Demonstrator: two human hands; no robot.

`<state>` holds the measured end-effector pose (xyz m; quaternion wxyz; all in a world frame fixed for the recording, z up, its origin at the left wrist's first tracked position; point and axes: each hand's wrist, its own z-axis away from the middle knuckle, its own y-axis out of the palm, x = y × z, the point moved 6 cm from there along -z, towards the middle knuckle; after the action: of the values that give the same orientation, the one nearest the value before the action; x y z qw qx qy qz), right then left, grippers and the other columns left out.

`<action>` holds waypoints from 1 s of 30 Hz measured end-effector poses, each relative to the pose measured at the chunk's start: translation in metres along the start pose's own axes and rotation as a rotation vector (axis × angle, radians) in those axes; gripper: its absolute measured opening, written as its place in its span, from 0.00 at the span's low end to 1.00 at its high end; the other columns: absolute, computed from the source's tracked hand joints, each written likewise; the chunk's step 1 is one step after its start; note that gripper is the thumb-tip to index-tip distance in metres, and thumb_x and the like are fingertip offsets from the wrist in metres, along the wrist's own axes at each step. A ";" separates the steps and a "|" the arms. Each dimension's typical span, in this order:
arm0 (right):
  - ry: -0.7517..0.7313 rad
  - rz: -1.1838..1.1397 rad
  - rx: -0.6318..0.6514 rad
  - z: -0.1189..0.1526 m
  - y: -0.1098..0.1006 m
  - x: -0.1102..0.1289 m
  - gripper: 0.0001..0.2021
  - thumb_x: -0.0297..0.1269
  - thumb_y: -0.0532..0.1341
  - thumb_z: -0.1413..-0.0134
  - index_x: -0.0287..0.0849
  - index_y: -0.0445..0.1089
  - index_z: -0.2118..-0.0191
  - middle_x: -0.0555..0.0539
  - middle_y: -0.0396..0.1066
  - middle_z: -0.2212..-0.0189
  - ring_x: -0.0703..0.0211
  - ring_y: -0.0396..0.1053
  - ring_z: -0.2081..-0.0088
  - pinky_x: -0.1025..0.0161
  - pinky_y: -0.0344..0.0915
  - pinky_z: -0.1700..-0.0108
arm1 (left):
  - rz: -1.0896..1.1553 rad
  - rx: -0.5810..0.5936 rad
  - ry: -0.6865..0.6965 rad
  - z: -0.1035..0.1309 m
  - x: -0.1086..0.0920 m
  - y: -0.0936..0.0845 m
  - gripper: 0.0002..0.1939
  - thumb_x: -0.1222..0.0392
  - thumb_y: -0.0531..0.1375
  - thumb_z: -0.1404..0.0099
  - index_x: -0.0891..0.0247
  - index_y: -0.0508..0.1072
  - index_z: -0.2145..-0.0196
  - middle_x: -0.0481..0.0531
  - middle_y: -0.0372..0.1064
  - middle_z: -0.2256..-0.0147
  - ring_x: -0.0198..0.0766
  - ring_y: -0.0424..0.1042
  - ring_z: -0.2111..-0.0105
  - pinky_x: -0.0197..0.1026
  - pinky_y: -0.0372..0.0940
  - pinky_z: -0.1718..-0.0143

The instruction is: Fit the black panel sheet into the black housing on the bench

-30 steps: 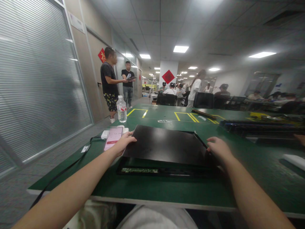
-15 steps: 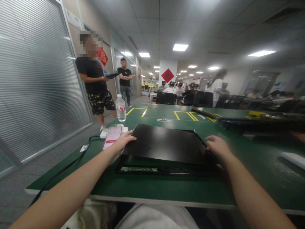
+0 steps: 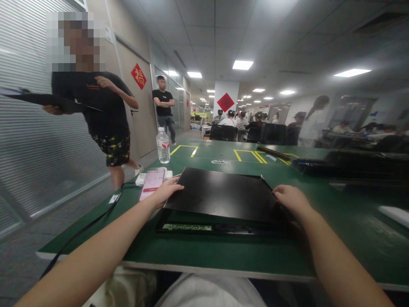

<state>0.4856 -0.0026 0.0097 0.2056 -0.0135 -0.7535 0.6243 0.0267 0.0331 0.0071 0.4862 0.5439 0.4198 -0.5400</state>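
A thin black flat panel [image 3: 223,192], which looks like a display screen, lies tilted over a black frame [image 3: 233,230]. Along the frame's near side runs a strip of green circuit board [image 3: 187,227]. My left hand [image 3: 166,191] grips the panel's left edge, thumb on top and the other fingers mostly hidden beneath. At the right edge my right hand [image 3: 291,199] has its thumb and forefinger pinched together on the panel's side. Its remaining fingers are curled, and that corner is dark, so the exact contact is hard to make out.
Left on the green table [image 3: 204,256] are a phone [image 3: 152,184], a water bottle [image 3: 163,147] and a black strap [image 3: 83,226]. Dark parts [image 3: 351,164] lie at the right, near a white object [image 3: 394,214]. A person [image 3: 99,102] with a clipboard stands at the table's left.
My right hand has closed from slightly parted fingers onto the panel's edge. The panel and my left hand stay nearly still. The person with the clipboard has come closer.
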 end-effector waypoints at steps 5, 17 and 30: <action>0.023 -0.008 -0.013 0.000 -0.001 -0.002 0.11 0.37 0.59 0.48 0.47 0.80 0.63 0.43 0.78 0.64 0.49 0.74 0.61 0.61 0.63 0.64 | -0.026 -0.050 -0.011 -0.001 0.000 -0.003 0.26 0.65 0.68 0.57 0.64 0.74 0.56 0.53 0.79 0.69 0.48 0.79 0.67 0.46 0.71 0.62; 0.102 -0.099 0.037 0.002 -0.002 -0.006 0.12 0.36 0.58 0.49 0.46 0.79 0.63 0.46 0.78 0.71 0.53 0.74 0.66 0.62 0.62 0.68 | 0.005 0.014 0.001 -0.005 0.006 -0.003 0.30 0.64 0.68 0.55 0.63 0.73 0.51 0.52 0.80 0.67 0.47 0.79 0.66 0.44 0.71 0.62; 0.138 -0.100 0.024 0.004 -0.002 -0.008 0.12 0.38 0.59 0.49 0.47 0.79 0.63 0.45 0.78 0.70 0.52 0.75 0.66 0.63 0.63 0.68 | 0.000 -0.020 -0.003 -0.007 0.009 -0.007 0.31 0.66 0.69 0.54 0.65 0.72 0.50 0.53 0.80 0.68 0.45 0.79 0.69 0.43 0.71 0.64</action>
<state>0.4917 -0.0087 0.0084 0.2879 -0.0163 -0.7299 0.6197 0.0218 0.0408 -0.0023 0.4922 0.5383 0.4247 -0.5364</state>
